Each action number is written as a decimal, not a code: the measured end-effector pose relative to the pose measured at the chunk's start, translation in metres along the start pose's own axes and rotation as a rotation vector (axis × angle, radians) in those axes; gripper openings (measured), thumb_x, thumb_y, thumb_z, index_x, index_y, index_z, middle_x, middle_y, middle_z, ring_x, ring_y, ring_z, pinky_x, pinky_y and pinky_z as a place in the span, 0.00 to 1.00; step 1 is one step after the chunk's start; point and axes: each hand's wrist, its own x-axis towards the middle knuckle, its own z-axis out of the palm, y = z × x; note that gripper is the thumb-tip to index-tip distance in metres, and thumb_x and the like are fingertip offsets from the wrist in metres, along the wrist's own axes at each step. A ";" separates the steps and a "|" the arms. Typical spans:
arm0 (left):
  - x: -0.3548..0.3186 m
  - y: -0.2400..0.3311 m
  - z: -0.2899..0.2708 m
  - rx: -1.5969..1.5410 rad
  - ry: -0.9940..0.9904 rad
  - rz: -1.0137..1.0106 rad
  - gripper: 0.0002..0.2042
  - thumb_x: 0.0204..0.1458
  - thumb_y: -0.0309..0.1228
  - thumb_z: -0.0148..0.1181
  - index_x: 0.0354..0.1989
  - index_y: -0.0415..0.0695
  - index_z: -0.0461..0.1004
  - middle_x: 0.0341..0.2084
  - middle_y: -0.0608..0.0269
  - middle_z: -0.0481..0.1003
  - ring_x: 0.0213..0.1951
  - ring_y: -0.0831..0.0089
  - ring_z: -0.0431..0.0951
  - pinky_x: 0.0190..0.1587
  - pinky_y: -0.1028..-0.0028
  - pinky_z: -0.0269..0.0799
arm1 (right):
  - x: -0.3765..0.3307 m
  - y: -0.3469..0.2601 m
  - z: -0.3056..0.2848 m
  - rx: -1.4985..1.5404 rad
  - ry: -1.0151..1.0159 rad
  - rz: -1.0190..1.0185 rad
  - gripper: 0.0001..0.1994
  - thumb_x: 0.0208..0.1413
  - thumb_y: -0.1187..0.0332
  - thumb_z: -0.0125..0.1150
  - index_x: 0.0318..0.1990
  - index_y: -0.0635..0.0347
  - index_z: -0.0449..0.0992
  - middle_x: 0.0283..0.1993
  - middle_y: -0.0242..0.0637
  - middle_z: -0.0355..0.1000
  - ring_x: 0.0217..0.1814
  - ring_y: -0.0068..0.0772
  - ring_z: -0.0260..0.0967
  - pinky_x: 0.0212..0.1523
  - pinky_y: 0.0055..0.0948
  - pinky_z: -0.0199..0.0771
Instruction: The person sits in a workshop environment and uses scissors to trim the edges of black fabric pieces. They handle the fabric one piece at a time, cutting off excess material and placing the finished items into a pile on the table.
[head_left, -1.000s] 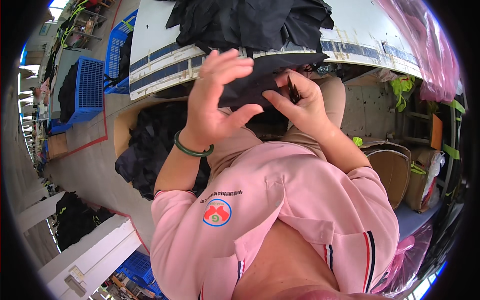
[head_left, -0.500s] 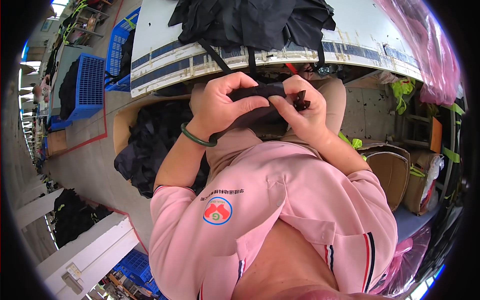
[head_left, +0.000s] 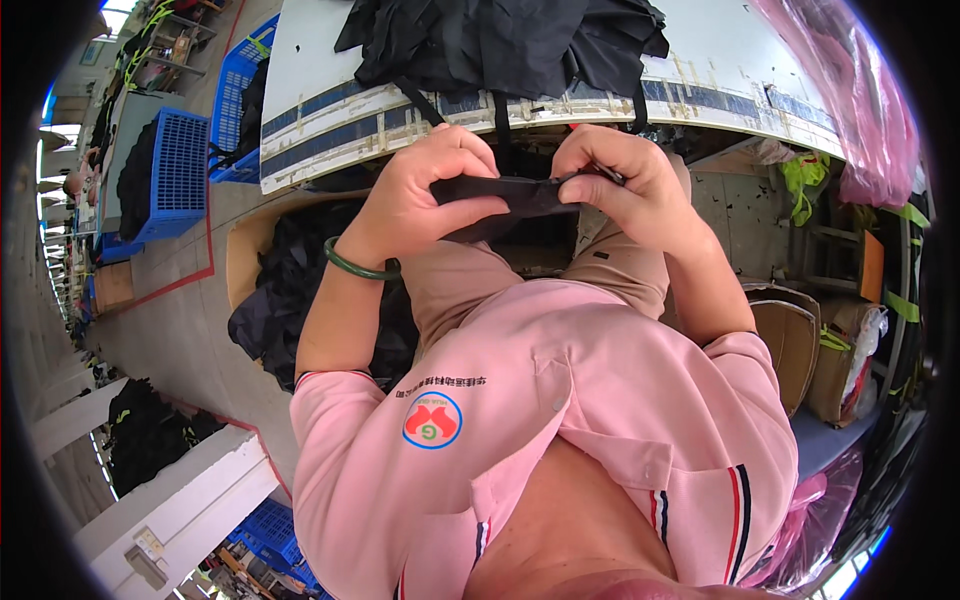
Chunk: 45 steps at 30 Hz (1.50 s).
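Note:
Above my lap, a piece of black fabric is stretched between my two hands. My left hand pinches its left part between thumb and bent fingers. At the other end my right hand is closed on the same fabric, thumb pressed near its edge. A small dark thing shows by the right fingers, too hidden to name. Just beyond my hands, a heap of black fabric pieces lies on the white table, with straps hanging over the near edge.
A cardboard box with black fabric stands left of my legs. Blue crates are further left. Pink plastic wrap hangs at the far right. Open cartons sit to my right.
Both hands have moved slightly apart, and the right one has turned and risen. More of the black fabric shows between them, pulled flatter. The dark thing by the right fingers is less visible.

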 end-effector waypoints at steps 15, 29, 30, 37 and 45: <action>0.003 -0.031 0.090 -0.645 -0.234 -0.294 0.10 0.56 0.30 0.52 0.44 0.39 0.71 0.39 0.65 0.73 0.41 0.81 0.72 0.46 0.79 0.67 | 0.006 0.009 0.023 0.296 0.038 -0.089 0.03 0.52 0.78 0.60 0.33 0.65 0.72 0.33 0.34 0.71 0.34 0.20 0.65 0.37 0.20 0.66; -0.006 -0.025 0.069 -0.597 0.367 -0.220 0.09 0.48 0.20 0.63 0.38 0.37 0.72 0.34 0.68 0.72 0.38 0.82 0.71 0.45 0.80 0.67 | 0.011 0.025 0.021 0.044 0.171 0.164 0.05 0.52 0.73 0.60 0.33 0.65 0.71 0.26 0.29 0.66 0.30 0.19 0.59 0.34 0.22 0.62; -0.006 -0.025 0.068 -0.607 0.360 -0.245 0.08 0.48 0.20 0.63 0.37 0.37 0.72 0.33 0.69 0.72 0.38 0.82 0.71 0.45 0.80 0.67 | 0.011 0.028 0.020 0.070 0.153 0.180 0.05 0.52 0.73 0.60 0.33 0.64 0.71 0.27 0.29 0.66 0.30 0.19 0.59 0.34 0.22 0.62; -0.005 -0.035 0.064 -0.548 0.326 -0.162 0.07 0.48 0.18 0.61 0.36 0.37 0.74 0.34 0.68 0.73 0.36 0.83 0.71 0.42 0.81 0.66 | 0.012 0.037 0.017 0.266 0.139 0.269 0.05 0.54 0.71 0.60 0.34 0.64 0.72 0.30 0.23 0.66 0.34 0.15 0.59 0.38 0.18 0.61; -0.002 -0.036 0.070 -0.716 0.460 -0.205 0.03 0.47 0.19 0.59 0.30 0.39 0.74 0.36 0.65 0.73 0.39 0.80 0.71 0.46 0.79 0.66 | 0.007 0.036 0.027 0.291 0.234 0.274 0.09 0.54 0.67 0.61 0.37 0.63 0.73 0.28 0.23 0.65 0.30 0.15 0.58 0.33 0.17 0.61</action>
